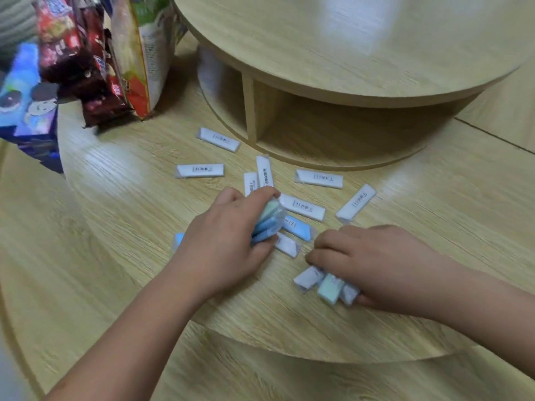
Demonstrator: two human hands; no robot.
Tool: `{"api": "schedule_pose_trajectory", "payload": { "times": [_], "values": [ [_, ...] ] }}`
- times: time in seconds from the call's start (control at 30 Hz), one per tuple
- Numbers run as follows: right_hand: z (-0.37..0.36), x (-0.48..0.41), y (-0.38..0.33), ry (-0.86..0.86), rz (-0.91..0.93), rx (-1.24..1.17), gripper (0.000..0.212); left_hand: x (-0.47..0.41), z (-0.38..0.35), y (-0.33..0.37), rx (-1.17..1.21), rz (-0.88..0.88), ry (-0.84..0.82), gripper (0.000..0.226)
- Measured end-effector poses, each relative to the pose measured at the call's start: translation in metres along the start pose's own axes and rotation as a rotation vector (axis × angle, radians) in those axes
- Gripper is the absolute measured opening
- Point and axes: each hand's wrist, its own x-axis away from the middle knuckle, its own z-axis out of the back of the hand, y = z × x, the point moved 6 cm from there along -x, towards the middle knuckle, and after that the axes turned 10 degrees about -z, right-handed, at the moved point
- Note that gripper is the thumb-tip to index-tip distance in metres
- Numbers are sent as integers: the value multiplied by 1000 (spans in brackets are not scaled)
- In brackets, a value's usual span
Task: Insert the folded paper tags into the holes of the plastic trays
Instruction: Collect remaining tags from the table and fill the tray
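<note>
the left hand (228, 227) is curled round a small bundle (267, 224) of blue and green tags, probably to keep them together as one stack. the right hand (367, 261), near and right on the wooden table (115, 227), pinches three more pieces (327, 285), white and green, low against the surface, as if gathering them. several white tags (302, 206) lie scattered just beyond both hands, before the round upper shelf (347, 39). snack packets (86, 68) stand far left. blur hides whether each tag sits in a clear plastic tray. the holes i cannot make out, and one blue piece (179, 238) is mostly behind the left wrist.
</note>
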Motion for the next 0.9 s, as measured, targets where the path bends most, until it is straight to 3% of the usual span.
{"api": "schedule_pose_trajectory", "payload": {
  "times": [0.13, 0.27, 0.4, 0.7, 0.9],
  "values": [
    [-1, 3, 3, 61, 31, 18, 37, 0, -13, 2, -159, -58, -149, 84],
    [20, 4, 34, 177, -87, -23, 34, -2, -17, 3, -215, -78, -213, 63],
    [35, -7, 75, 178, -163, -23, 28, -4, -15, 4, -187, -89, -224, 42],
    [18, -28, 95, 98, -99, -6, 29, -7, -16, 11, -159, -136, -151, 38],
    [15, -30, 96, 27, -158, -57, 39, -10, -19, 13, -265, -158, -163, 45]
  ]
}}
